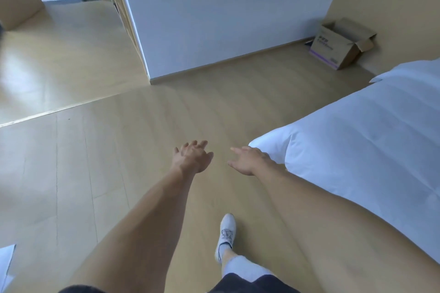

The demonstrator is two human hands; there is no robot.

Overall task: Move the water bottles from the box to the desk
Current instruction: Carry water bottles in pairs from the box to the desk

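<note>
Bottles are nowhere to be seen: one cardboard box sits open by the far wall, well apart from the person, its inside hidden. Left hand and right hand both reach forward, fingers loose and empty. This looks like the approach; next comes walking over and reaching in.

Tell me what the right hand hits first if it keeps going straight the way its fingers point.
Probably nothing soon: the right hand points up-left over bare floor toward the white wall, not the box. Depth is unclear.
</note>
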